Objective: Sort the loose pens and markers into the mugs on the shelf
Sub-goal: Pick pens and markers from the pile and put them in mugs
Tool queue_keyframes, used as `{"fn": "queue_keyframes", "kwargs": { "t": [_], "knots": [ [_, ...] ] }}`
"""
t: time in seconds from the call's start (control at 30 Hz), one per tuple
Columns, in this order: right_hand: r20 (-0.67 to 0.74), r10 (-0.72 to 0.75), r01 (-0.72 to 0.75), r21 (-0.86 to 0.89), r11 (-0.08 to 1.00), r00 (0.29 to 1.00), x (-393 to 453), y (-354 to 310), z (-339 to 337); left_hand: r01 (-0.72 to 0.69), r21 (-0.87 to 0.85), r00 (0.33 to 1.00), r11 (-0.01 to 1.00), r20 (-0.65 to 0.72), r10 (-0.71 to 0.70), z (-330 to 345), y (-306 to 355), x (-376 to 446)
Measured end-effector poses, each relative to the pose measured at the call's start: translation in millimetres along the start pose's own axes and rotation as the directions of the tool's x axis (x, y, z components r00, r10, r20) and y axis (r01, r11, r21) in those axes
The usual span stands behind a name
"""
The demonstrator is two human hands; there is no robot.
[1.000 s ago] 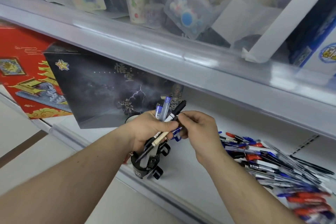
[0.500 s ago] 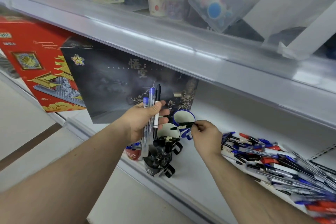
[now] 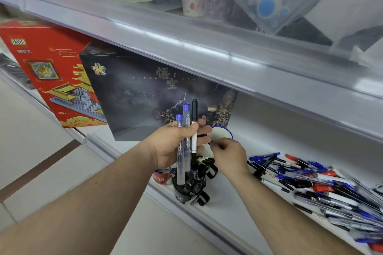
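A: Left hand (image 3: 176,147)?
B: Fingers are curling round three upright pens: two clear blue-capped pens (image 3: 183,141) and a slim black-and-white marker (image 3: 194,130).
A: Right hand (image 3: 228,156)?
B: Fingers are curling at the white blue-rimmed enamel mug (image 3: 220,133); can't tell if they're pinching anything.
A: Remaining items?
B: Loose pile of blue, red and black pens (image 3: 323,188) is lying on the white shelf (image 3: 228,209), right of the black mug (image 3: 187,190).

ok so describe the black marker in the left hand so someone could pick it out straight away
Start at the big dark box standing on the lower shelf; in front of it the left hand holds three pens upright. The black marker is the rightmost and tallest, with a black cap over a white barrel, while its two neighbours are clear with blue caps.
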State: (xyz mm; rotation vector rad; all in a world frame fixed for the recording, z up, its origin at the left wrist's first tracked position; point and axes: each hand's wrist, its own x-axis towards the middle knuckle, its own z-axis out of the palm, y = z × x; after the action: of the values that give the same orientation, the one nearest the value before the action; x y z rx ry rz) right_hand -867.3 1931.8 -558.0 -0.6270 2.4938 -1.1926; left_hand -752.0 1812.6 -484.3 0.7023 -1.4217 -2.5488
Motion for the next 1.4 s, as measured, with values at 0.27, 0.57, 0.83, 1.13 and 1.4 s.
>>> {"fn": "queue_keyframes", "kwargs": {
  "t": [0.27, 0.57, 0.83, 1.13, 1.4],
  "knots": [
    [0.426, 0.239, -0.479, 0.655, 0.584, 0.873, -87.5, -43.9, -22.4, -0.112, -0.273, 0.992, 0.955, 0.021, 0.123, 7.1, 8.1, 1.0],
    [0.444, 0.241, -0.49, 0.853, 0.179, 0.863, -95.1, -80.4, -35.1, -0.226, -0.396, 0.971, 0.89, -0.168, 0.172, 42.8, 10.2, -8.1],
    [0.036, 0.271, -0.18, 0.829, 0.529, 0.962, -100.8, -43.8, -94.3, -0.353, -0.31, 0.92, 0.883, -0.285, 0.267, 30.9, 29.9, -17.7],
    [-0.181, 0.1, -0.012, 0.436, 0.9, 0.978, -64.4, -15.2, -79.0, -0.311, 0.229, 0.781, 0.922, -0.492, 0.385, -10.4, 38.5, -20.9],
    [-0.096, -0.186, 0.18, -0.067, 0.981, 0.978, -3.2, -45.1, -10.9, -0.162, 0.362, 0.827, 0.918, -0.458, 0.327, -27.9, 32.5, -20.8]
  ]
}}
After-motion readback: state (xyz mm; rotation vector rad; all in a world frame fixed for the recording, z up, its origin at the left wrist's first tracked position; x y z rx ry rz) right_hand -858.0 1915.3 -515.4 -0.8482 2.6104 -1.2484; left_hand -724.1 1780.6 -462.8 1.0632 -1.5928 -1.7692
